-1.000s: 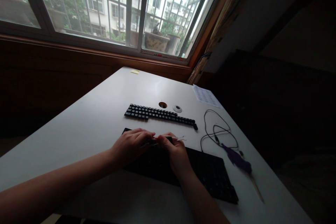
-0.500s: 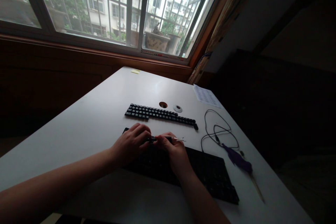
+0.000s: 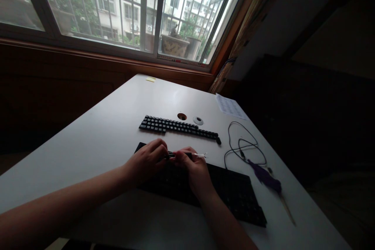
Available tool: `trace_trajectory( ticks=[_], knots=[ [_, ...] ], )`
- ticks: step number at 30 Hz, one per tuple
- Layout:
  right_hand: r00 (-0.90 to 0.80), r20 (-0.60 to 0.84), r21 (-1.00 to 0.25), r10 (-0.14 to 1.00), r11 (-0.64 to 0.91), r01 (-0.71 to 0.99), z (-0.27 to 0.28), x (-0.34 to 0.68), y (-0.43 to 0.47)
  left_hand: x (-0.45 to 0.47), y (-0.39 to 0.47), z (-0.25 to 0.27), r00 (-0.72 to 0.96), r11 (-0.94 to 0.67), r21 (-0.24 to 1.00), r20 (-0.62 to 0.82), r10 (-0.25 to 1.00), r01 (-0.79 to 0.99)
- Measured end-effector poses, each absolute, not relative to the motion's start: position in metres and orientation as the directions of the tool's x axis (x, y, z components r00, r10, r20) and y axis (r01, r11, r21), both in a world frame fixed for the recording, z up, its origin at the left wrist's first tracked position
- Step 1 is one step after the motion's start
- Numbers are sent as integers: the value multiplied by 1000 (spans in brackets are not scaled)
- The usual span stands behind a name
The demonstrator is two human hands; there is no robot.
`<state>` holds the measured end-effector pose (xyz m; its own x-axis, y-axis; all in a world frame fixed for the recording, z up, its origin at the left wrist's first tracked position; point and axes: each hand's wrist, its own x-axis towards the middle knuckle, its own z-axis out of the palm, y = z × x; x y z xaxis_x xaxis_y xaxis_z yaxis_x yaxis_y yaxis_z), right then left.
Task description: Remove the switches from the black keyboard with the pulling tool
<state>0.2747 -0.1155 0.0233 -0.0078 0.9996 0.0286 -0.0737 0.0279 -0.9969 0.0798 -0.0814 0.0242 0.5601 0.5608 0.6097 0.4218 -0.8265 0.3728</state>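
Note:
My right hand (image 3: 195, 170) is closed on a keycap puller (image 3: 190, 155), whose dark handle has thin wire prongs poking out to the right. At the puller's other end, my left hand (image 3: 150, 160) pinches a small dark piece (image 3: 168, 157) that looks like a keycap, though fingers partly hide it. Both hands are over a black keyboard (image 3: 231, 189); its middle is covered by them and its keys are too dark to make out. Beyond the hands, loose black keycaps (image 3: 178, 126) lie in close rows, with a single keycap (image 3: 218, 140) at their right end.
A black cable (image 3: 230, 150) loops on the white table (image 3: 88, 140) to the right. Beside it lies a purple brush-like tool (image 3: 265, 175) with a thin pale handle. Behind the keycaps are a cable hole (image 3: 182, 116) and its round cover (image 3: 198, 120). Papers (image 3: 230, 106) lie at the far right edge.
My left fingers have shifted slightly, and the dark piece at their tips shows at a different angle. My right hand and the puller have hardly moved.

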Motion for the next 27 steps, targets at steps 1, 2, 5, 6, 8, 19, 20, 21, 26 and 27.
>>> trace_trajectory(
  ticks=[1,2,5,6,8,19,20,21,26,27],
  knots=[
    [-6,25,-996,1000,25,-86,24,274,-116,80,-81,24,560,-826,381,608,563,416],
    [-1,22,-995,1000,22,-96,24,274,-116,80,-81,23,562,-826,387,607,562,409],
    [12,6,-992,1000,8,-127,26,274,-116,80,-81,22,556,-828,413,613,561,380],
    [15,1,-990,1000,3,-143,26,274,-116,80,-81,22,549,-826,427,617,564,368],
    [28,-5,-985,1000,0,-174,28,274,-116,79,-79,24,533,-814,473,618,579,336],
    [181,211,-964,960,174,200,29,287,-112,69,-68,31,403,-615,747,496,769,253],
    [173,243,-949,954,197,247,31,287,-113,68,-67,31,403,-603,757,485,776,251],
    [168,271,-936,948,219,275,32,287,-113,67,-66,31,402,-591,767,474,784,249],
    [223,280,-946,934,228,232,29,286,-114,64,-64,29,407,-551,803,436,803,227],
    [241,259,-954,935,208,217,27,286,-114,64,-64,29,412,-553,801,435,801,229]
  ],
)
